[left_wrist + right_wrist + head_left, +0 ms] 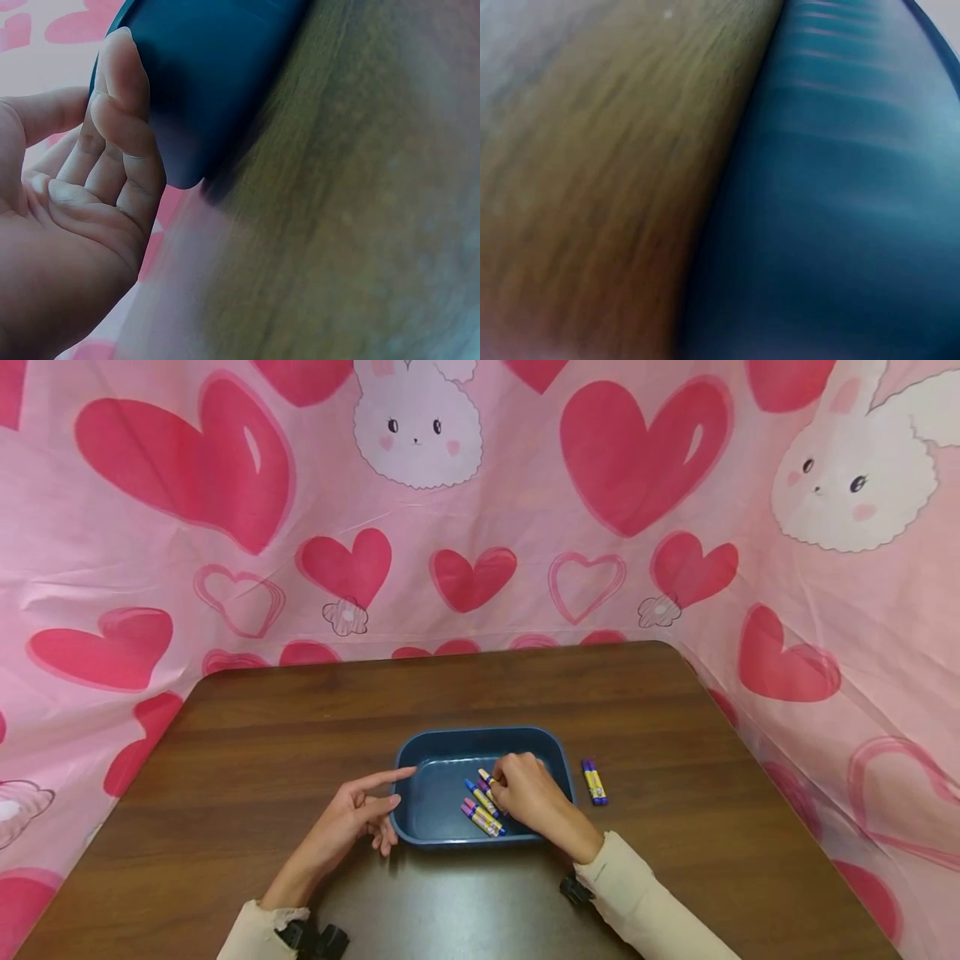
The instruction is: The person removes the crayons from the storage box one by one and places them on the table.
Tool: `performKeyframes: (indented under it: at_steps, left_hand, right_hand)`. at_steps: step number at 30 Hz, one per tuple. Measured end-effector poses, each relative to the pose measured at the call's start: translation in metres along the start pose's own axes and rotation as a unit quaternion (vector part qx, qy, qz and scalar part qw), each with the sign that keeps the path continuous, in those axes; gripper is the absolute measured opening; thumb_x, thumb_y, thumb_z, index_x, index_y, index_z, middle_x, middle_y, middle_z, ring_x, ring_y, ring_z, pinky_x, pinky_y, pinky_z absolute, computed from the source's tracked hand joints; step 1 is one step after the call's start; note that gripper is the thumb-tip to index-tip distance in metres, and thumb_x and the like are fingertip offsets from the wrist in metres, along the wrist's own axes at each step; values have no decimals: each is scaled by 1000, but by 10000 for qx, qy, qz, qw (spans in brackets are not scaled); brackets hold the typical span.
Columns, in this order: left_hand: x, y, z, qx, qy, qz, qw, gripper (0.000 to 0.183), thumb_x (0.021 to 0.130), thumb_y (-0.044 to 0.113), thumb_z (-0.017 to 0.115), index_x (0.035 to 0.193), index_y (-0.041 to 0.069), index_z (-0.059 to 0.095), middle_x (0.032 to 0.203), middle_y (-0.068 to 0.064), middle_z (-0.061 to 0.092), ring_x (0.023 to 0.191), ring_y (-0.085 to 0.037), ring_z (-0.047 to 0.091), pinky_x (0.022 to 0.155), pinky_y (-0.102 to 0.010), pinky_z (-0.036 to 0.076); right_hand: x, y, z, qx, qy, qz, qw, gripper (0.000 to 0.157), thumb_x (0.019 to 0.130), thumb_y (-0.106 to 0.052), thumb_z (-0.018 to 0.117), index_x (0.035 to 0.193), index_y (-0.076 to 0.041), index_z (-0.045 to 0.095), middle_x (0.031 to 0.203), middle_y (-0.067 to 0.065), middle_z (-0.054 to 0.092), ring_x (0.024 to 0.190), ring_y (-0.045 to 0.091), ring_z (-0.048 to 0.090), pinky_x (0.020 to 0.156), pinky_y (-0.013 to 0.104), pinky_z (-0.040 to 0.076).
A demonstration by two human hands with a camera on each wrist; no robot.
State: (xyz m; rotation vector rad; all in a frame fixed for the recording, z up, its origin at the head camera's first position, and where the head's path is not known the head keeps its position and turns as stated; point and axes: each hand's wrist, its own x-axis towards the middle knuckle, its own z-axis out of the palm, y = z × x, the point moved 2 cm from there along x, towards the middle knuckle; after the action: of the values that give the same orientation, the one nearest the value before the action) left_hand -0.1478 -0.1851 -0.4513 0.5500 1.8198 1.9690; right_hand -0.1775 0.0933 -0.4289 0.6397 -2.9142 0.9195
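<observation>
A dark blue rectangular tray [442, 793] sits on the table. My left hand [356, 818] is at its left rim, index finger stretched over the edge, other fingers loosely bent outside. The left wrist view shows this hand [97, 202] beside the tray wall [217, 67]. Inside the tray, my right hand [528, 789] has its fingertips bent down, pinching a pale-tipped crayon [486, 775]. Next to it lie a blue-tipped crayon [480, 796] and pink- and purple-tipped crayons [482, 817]. The right wrist view shows blurred tray wall [832, 187], without the hand.
Two purple-tipped crayons [595, 782] lie side by side on the brown wooden table [300, 718], right of the tray. A pink curtain [480, 510] with hearts and rabbits hangs behind and along the sides. Dark wrist cameras [311, 937] sit at the cream sleeves.
</observation>
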Motion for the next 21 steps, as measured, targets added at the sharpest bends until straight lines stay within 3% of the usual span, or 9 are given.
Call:
performKeyframes:
  at_steps: [9, 21]
  left_hand:
    - [0, 1, 0, -19, 22, -138, 9999, 50, 104, 12, 51, 149, -6, 37, 70, -14, 71, 54, -21, 68, 50, -25, 51]
    - [1, 1, -1, -112, -60, -38, 9999, 49, 105, 9, 49, 149, -6, 36, 70, -13, 71, 55, -21, 68, 50, -25, 51]
  right_hand:
    - [1, 1, -1, -85, 91, -75, 9999, 10, 85, -3, 70, 76, -7, 72, 57, -9, 56, 52, 4, 50, 50, 23, 43]
    - [2, 0, -1, 53, 85, 51, 9999, 5, 86, -4, 70, 87, -1, 73, 61, -7, 60, 54, 4, 53, 51, 23, 45]
